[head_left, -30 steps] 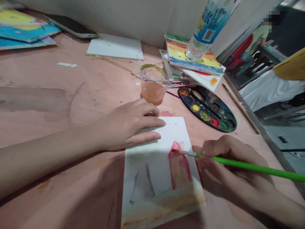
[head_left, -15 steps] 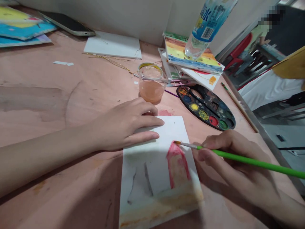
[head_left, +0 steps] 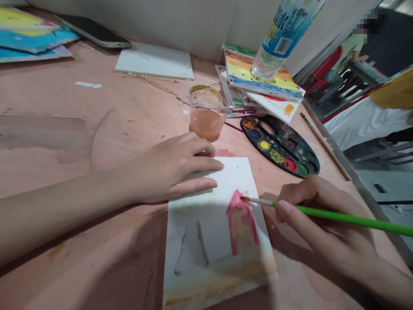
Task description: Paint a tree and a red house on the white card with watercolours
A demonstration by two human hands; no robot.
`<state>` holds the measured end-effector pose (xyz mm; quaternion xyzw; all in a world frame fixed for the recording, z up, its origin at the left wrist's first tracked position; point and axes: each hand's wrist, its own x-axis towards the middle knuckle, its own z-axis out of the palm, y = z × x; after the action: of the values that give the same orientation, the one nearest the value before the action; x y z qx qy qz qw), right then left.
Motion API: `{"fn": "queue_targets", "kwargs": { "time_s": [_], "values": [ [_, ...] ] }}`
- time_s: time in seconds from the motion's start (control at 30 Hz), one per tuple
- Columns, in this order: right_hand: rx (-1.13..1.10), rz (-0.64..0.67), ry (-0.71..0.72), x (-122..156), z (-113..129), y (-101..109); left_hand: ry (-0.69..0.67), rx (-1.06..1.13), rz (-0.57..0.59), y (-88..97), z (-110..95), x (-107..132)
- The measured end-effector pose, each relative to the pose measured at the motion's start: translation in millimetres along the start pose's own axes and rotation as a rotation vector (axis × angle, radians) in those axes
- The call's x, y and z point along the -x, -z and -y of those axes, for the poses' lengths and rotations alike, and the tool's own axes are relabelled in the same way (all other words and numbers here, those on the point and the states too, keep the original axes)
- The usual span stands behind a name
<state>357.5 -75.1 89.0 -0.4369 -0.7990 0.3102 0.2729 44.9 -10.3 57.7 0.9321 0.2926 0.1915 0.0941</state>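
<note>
My left hand [head_left: 174, 170] lies flat with its fingers resting on the top edge of a sheet of white painting paper [head_left: 206, 241]. The sheet carries a red-outlined arch shape [head_left: 241, 224], grey strokes and an orange-brown band along its near edge. My right hand [head_left: 319, 219] grips a green-handled paintbrush [head_left: 335, 218]. The brush's orange-tipped bristles touch the top right of the red shape. A plastic cup [head_left: 207, 125] of pinkish water stands just beyond my left fingers.
A round watercolour palette [head_left: 277, 148] lies to the right of the cup, beside a stack of painted cards [head_left: 261, 75] under a water bottle [head_left: 277, 38]. A phone [head_left: 93, 32] and white board [head_left: 155, 60] lie on the far table edge. A person [head_left: 351, 51] sits beyond at upper right.
The brush tip has moved up and to the right along the red shape, and my right hand has shifted with it. My left hand stays on the paper.
</note>
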Motion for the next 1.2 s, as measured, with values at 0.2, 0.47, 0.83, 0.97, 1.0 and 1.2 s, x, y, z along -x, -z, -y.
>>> {"fn": "queue_targets", "kwargs": {
  "time_s": [0.2, 0.47, 0.83, 0.97, 1.0, 1.2],
  "values": [
    [0.002, 0.023, 0.014, 0.1, 1.6, 2.6, -0.013, 0.018, -0.015, -0.3, 0.0, -0.6],
    [-0.055, 0.078, 0.015, -1.2, 0.6, 7.8, 0.001, 0.005, -0.005, -1.2, 2.2, -0.8],
    [-0.001, 0.133, 0.078, -13.3, 21.0, 14.1, 0.03, 0.04, 0.012, -3.4, 4.7, 0.1],
    [-0.064, 0.156, 0.094, -14.4, 19.5, 15.1, 0.036, 0.038, 0.019, -3.0, 6.1, 1.6],
    [-0.084, 0.157, 0.082, -14.1, 18.5, 15.2, 0.035, 0.039, 0.02, -2.9, 6.5, 2.0],
    [-0.019, 0.166, 0.111, -11.2, 16.6, 15.2, 0.034, 0.05, 0.014, -2.4, 7.9, 2.3]
  ]
}}
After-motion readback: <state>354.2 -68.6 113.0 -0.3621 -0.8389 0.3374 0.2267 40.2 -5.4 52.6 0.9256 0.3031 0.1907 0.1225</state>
